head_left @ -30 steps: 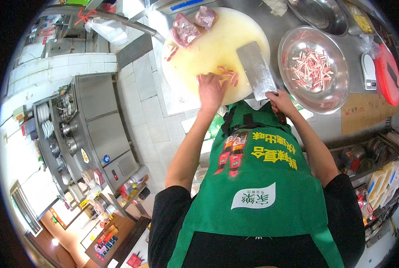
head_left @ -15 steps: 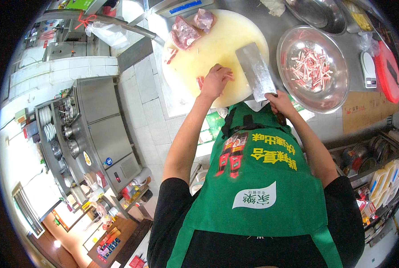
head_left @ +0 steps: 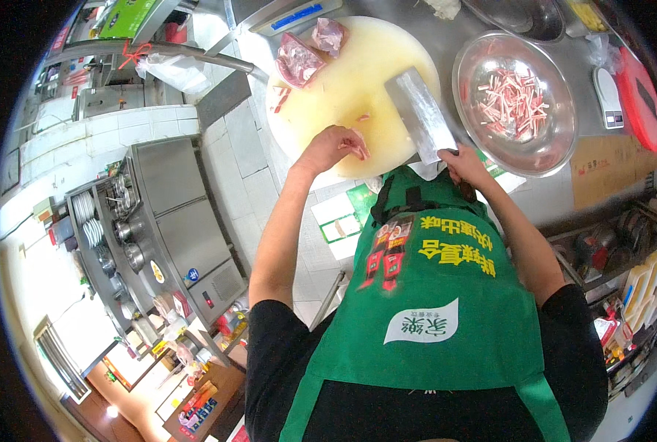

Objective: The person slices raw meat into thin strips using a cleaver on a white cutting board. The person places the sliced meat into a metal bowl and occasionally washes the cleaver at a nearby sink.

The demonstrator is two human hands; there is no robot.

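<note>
I have a few meat slices [head_left: 358, 145] at the fingertips of my left hand [head_left: 331, 147], over the near part of the round yellow cutting board [head_left: 391, 55]. Those fingers are curled inward and pinching the slices; whether the meat is lifted or just touches the board, I can't tell from here. One small scrap [head_left: 363, 118] lies loose on the board, just beyond them.

To gather well, I'd pinch lightly, square the slices into one even bunch and pick up that scrap too, with the fingertips well apart from the cleaver [head_left: 420, 110]. My right hand [head_left: 465, 166] has its fingers wrapped around the handle; the blade stretches over the right side of the board, its broad face up. I judge it best held motionless while the left hand works.

Farther out, two larger meat chunks [head_left: 299, 61] sit at the board's far side, with thin trimmings [head_left: 280, 96] at its left edge. To the right, a steel bowl [head_left: 554, 151] holds cut strips [head_left: 514, 105], and a white scale [head_left: 606, 94] stands beyond it on the steel desk [head_left: 446, 46].
</note>
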